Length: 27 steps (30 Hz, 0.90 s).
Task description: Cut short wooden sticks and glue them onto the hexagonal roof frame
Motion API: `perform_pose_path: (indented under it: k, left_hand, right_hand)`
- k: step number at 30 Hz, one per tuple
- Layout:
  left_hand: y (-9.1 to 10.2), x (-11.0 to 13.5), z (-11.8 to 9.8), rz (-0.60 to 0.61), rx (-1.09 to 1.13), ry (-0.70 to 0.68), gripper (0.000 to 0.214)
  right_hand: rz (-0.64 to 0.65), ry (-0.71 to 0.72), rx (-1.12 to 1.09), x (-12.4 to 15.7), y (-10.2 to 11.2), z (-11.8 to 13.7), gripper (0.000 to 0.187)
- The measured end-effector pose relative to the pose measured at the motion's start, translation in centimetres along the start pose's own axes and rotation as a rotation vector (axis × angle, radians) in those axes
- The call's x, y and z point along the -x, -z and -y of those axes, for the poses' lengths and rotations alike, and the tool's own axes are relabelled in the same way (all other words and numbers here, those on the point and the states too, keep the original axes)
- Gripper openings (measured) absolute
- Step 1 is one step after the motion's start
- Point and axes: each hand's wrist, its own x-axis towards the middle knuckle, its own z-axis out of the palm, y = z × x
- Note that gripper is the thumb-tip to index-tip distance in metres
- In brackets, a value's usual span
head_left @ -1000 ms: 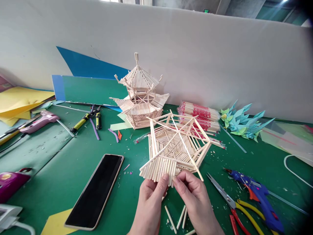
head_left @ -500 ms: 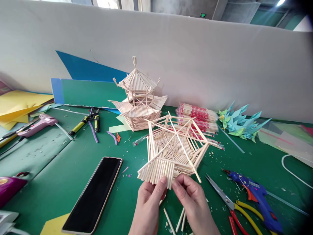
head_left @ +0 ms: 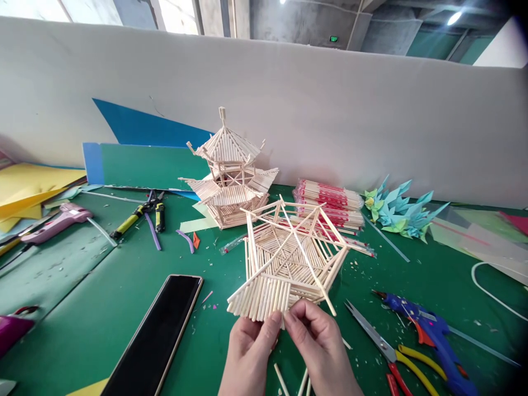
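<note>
I hold a hexagonal roof frame [head_left: 289,264] made of thin wooden sticks, tilted up off the green table [head_left: 103,297]. My left hand [head_left: 249,352] pinches its near edge with thumb on top. My right hand [head_left: 319,346] pinches the same edge just to the right, fingers curled. Behind the frame stands a finished two-tier stick pagoda [head_left: 229,176]. A few loose sticks [head_left: 303,379] lie on the table between my wrists.
A black phone [head_left: 154,338] lies at the left. Scissors [head_left: 371,330], yellow-handled pliers [head_left: 412,363] and a blue glue gun [head_left: 429,330] sit at the right. Wrapped stick bundles [head_left: 330,201], paper cranes [head_left: 400,212], a pink glue gun [head_left: 58,223], cutters [head_left: 138,217] and coloured paper [head_left: 28,187] lie farther back.
The view has tilted upward, so everything sits lower in the picture. Both hands keep the same pinch on the frame, which has shifted slightly left.
</note>
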Motion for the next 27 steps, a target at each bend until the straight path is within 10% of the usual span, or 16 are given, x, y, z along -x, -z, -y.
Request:
perform_pose_path:
  k: [27]
  left_hand:
    - [1.8, 0.7, 0.5, 0.07, -0.149, -0.009, 0.016]
  right_hand:
    - [-0.137, -0.166, 0.156, 3.4, 2.9, -2.2, 0.031]
